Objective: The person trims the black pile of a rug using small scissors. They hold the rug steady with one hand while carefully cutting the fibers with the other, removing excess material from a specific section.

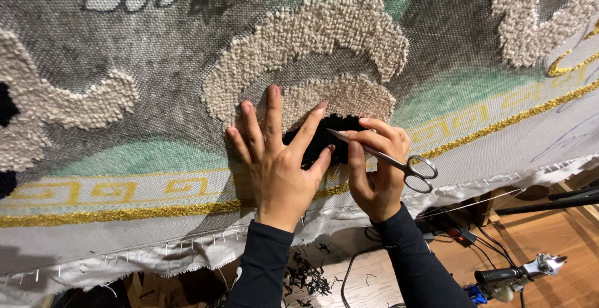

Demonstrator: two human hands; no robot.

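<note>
Woven grey backing cloth (156, 65): stretched upright, filling nearly the whole head view, pinned along its frayed lower edge with a row of small nails.
Left hand (274, 158): pressed flat on the cloth, fingers spread and pointing up, thumb angled right; gripping nothing.
Right hand (374, 171): closed round a pair of small metal scissors (387, 158), held pinched along the blades and shank between thumb and fingers, not through the loops.
Scissors: tips pointing up-left from the grip, loops trailing down-right past the knuckles; whether the blades are parted cannot be told.
Black tufted patch (324, 136): just up-left of the grip, between both thumbs, scissor tips touching its top edge.
Cream looped pile (312, 40): two arched bands directly above the grip, the smaller one just over the black patch.
Gold key-pattern border (112, 189): running left of and below the grip, with a gold corded line under it, rising again to the right.
Green area (150, 158): well left of the grip, above the border.
Black yarn clippings (306, 274): scattered on the wooden floor (549, 233) below the grip, between the dark sleeves.
Cables and a handled tool (518, 274): down-right of the grip, on the floor.
</note>
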